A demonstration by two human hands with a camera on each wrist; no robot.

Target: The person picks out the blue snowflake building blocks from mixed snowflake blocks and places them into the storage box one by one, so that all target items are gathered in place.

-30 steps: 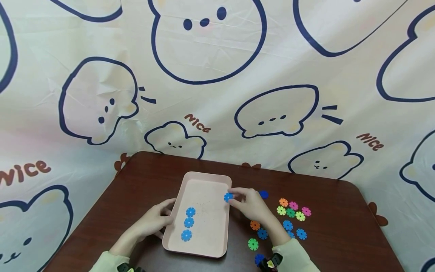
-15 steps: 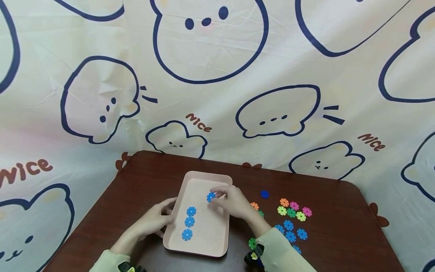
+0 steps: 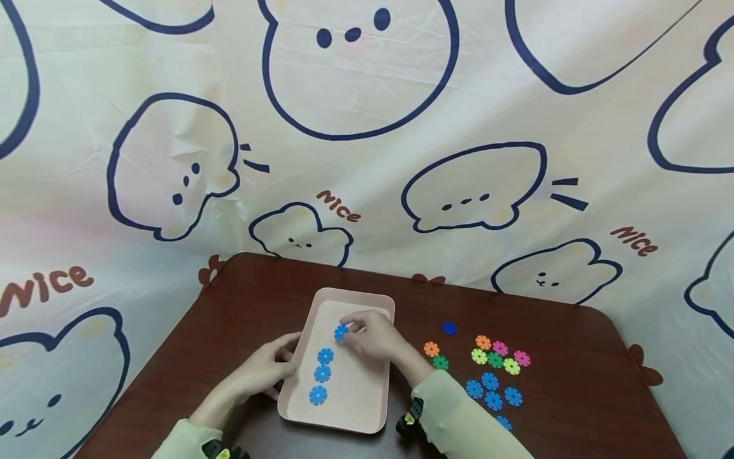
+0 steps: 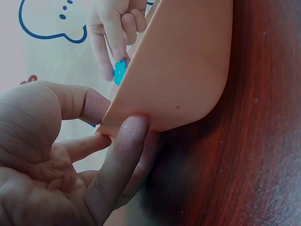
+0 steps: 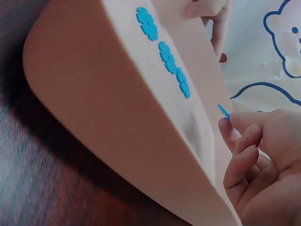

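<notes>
Blue disc (image 3: 341, 332), pinched by the right hand (image 3: 369, 335), seems mid-placement, needing lowering beyond the far disc (image 3: 325, 356); left hand (image 3: 265, 368) grips the tray (image 3: 358, 398).

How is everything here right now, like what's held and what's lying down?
Pale pink rectangular tray: open side up, left edge gripped by the left hand.
Blue flower-shaped disc: pinched by the right hand over the tray.
Three other blue flower-shaped discs: flat in a row inside the tray.
Loose multicoloured round discs: lying flat on the dark brown wooden table, right of the tray.
White cartoon-printed cloth: hanging behind, creased.
</notes>
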